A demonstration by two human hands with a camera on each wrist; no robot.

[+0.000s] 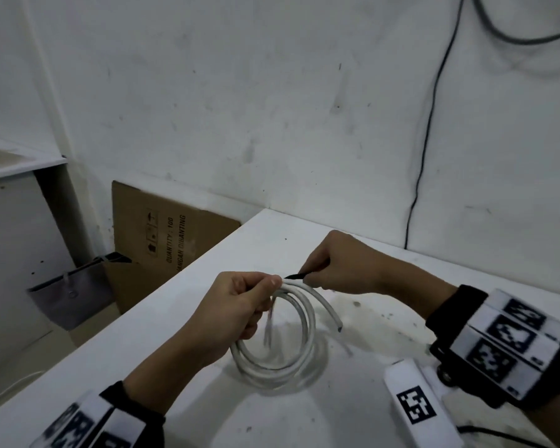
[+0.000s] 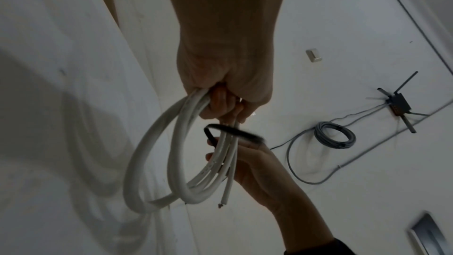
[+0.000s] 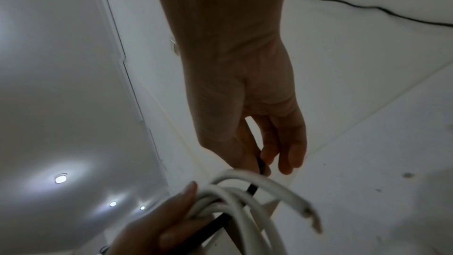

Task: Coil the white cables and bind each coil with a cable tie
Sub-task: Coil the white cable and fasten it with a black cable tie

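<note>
White, scuffed wall backs the scene, with a flattened cardboard box point(image 1: 172, 237) leaning low at the left beside the white surface point(image 1: 207, 399). Over that surface the left hand point(image 1: 236, 308) is curled tight round the top of a white cable coil point(image 1: 278, 354), thumb pressed on the strands, so the loops hang below the fist and above the surface; one cut end point(image 1: 337, 324) sticks out to the right. In the left wrist view a black cable tie point(image 2: 232, 133) arcs round the bundled strands just under the fingers point(image 2: 220, 104). Just right of the coil's top, the right hand point(image 1: 343, 263) pinches the tie's free end between thumb and forefinger, the other fingers loosely curled. At the near right a white block with a black square marker point(image 1: 414, 405) lies on the surface. A thin black wire point(image 1: 430, 130) runs down the wall behind.
</note>
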